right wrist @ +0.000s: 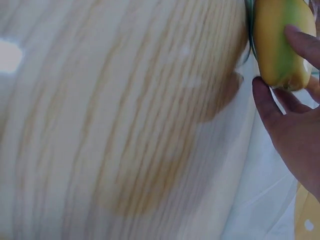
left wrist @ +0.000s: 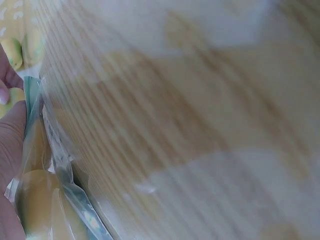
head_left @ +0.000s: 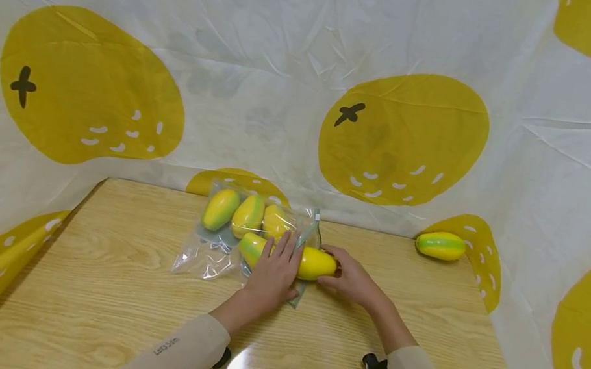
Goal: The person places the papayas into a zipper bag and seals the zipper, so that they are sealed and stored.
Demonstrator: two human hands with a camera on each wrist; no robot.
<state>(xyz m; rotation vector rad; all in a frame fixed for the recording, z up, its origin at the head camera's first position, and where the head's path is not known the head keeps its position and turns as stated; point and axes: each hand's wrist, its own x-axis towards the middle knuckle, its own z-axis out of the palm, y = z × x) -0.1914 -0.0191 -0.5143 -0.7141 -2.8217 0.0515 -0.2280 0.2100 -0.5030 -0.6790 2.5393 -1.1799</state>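
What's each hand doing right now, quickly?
Left hand: open, resting over the clear bag.
Right hand: closed, holding one end of a yellow-green fruit.

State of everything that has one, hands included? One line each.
clear bag: open
three bagged fruits: side by side, inside
fourth fruit: partway into the bag, outer end sticking out
far-right fruit: loose on the table
left hand: resting over bag and fourth fruit
right hand: holding fourth fruit's outer end
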